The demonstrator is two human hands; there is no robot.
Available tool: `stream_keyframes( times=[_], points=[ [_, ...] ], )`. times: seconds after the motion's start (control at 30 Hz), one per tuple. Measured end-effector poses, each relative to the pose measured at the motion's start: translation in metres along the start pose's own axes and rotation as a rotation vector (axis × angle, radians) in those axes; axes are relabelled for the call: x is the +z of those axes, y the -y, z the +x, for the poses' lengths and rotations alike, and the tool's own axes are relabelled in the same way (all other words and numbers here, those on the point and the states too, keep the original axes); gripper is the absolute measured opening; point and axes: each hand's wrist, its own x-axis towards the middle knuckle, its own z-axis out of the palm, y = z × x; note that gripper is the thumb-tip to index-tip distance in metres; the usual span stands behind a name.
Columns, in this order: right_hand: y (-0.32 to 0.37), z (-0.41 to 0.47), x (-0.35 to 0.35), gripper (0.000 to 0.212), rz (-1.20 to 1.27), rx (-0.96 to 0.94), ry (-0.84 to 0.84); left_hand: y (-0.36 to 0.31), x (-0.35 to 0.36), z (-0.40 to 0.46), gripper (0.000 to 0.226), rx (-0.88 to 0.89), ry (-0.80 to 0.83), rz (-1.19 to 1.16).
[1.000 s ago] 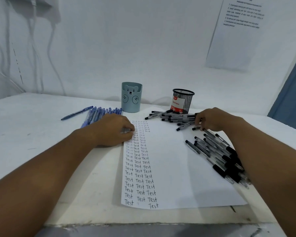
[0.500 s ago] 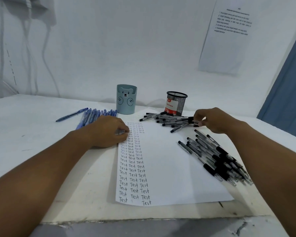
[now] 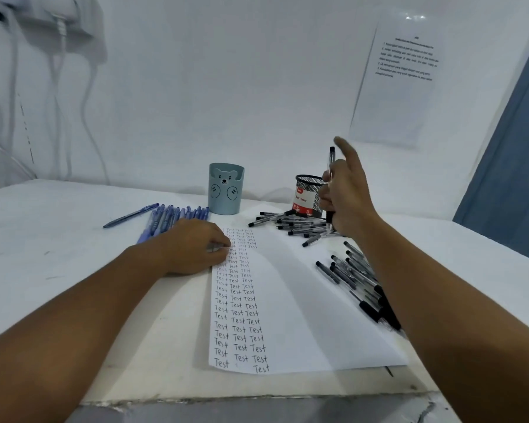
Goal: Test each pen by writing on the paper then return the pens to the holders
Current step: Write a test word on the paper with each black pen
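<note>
Right hand (image 3: 345, 196), fingers curling round an upright black-capped clear pen (image 3: 331, 161) beside the black mesh holder (image 3: 307, 190), forefinger lifting, is risking a slip; left hand (image 3: 196, 245), loosely curled, is pressing the white paper (image 3: 287, 300).

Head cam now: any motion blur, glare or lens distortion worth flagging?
Head view: the raised right hand and its black pen are motion-smeared; the left hand on the paper is sharp and the "Test" rows are legible; a small glare spot sits atop the wall notice; wide-angle bending curves the table edge; shadows are soft.
</note>
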Motion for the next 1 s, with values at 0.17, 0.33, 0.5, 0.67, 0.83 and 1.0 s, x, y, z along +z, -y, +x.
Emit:
stream_keyframes(
  times=[0.17, 0.33, 0.5, 0.67, 0.83, 1.0],
  points=[
    [-0.013, -0.016, 0.021, 0.041, 0.319, 0.188, -0.081, 0.003, 0.001, 0.000, 0.033, 0.017, -0.017, 0.004],
    [-0.042, -0.025, 0.030, 0.019, 0.377, 0.238, -0.110, 0.002, 0.001, 0.000, 0.033, 0.017, -0.016, 0.008],
    [-0.048, -0.025, 0.031, 0.023, 0.507, 0.247, -0.036, 0.001, 0.001, 0.001, 0.032, 0.004, -0.031, -0.010],
    [-0.059, -0.032, 0.033, 0.011, 0.102, 0.158, 0.058, 0.001, 0.002, 0.000, 0.032, 0.009, -0.030, -0.020],
    [-0.069, -0.030, 0.039, 0.019, -0.046, 0.109, 0.087, 0.001, 0.002, 0.000, 0.032, 0.014, -0.032, -0.003],
    [-0.081, -0.028, 0.039, 0.037, -0.083, 0.134, 0.223, 0.001, 0.002, 0.000, 0.032, 0.005, -0.034, -0.017]
  ],
)
